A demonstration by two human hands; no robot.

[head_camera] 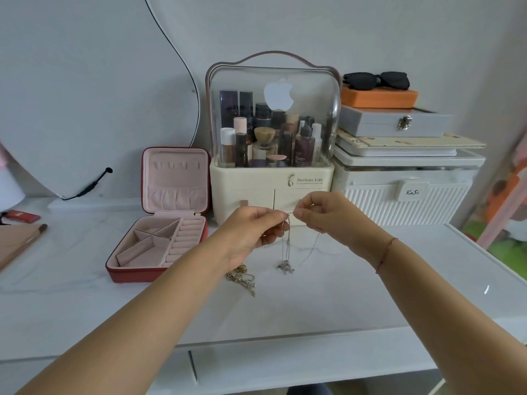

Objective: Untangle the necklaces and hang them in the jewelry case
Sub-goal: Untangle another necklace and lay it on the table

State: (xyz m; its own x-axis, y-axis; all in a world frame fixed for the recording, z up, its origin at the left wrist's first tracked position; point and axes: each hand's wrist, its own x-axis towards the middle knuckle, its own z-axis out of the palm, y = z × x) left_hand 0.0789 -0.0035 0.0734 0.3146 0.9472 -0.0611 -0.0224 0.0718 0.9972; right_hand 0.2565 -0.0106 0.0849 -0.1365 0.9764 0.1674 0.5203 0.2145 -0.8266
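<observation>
Silver necklace (286, 243) hangs almost straight down from where the left hand (253, 229) and right hand (322, 215) meet, each pinching the top of the chain. Its pendant (285, 266) sits low by the table (356, 303), touching or not cannot be told. A gold tangle (242, 277) lies under the left hand. The open jewelry case (134, 273) stands to the left, nearer the left hand, with its hooks (176, 166) in the upright lid, so hanging likely means carrying the chain leftward and up.

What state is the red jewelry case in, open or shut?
Open: the jewelry case has its lid upright, showing pink compartments.
</observation>
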